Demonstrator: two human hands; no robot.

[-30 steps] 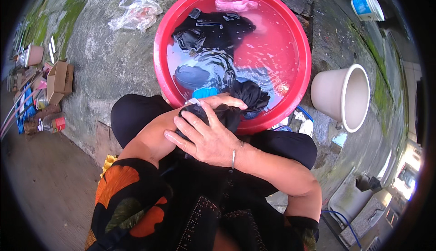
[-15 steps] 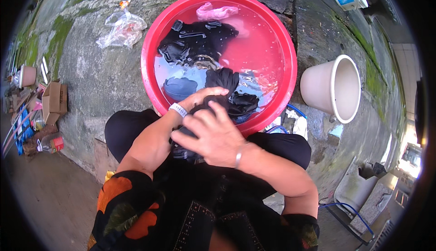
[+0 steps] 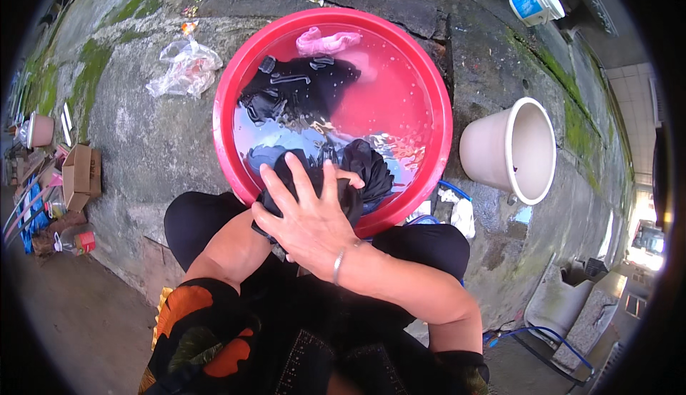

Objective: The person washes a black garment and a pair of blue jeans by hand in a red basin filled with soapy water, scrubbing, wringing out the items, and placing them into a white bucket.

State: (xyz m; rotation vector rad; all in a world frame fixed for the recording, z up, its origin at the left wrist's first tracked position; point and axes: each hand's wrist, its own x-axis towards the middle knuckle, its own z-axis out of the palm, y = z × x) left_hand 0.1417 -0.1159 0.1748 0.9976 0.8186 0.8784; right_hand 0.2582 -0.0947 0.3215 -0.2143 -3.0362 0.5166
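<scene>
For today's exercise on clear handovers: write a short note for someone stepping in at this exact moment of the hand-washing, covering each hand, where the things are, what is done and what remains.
Right hand: spread flat, pressing a black garment at the near rim of the red basin.
Left hand: hidden beneath the right; grip cannot be told.
In the water: another dark garment and a pink cloth at the far side.
A beige bucket lies to the right.
Done: clothes are soaked.
Left: the other pieces look untouched; nothing is wrung or lifted out.

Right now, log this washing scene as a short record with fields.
Setting: wet concrete ground, mossy in places
Basin: red round basin holding water
In basin: dark clothes, pink cloth
Right hand: spread over a dark wet garment at the near rim
Left hand: hidden beneath the right
Nearby: beige bucket, clear plastic bag
</scene>
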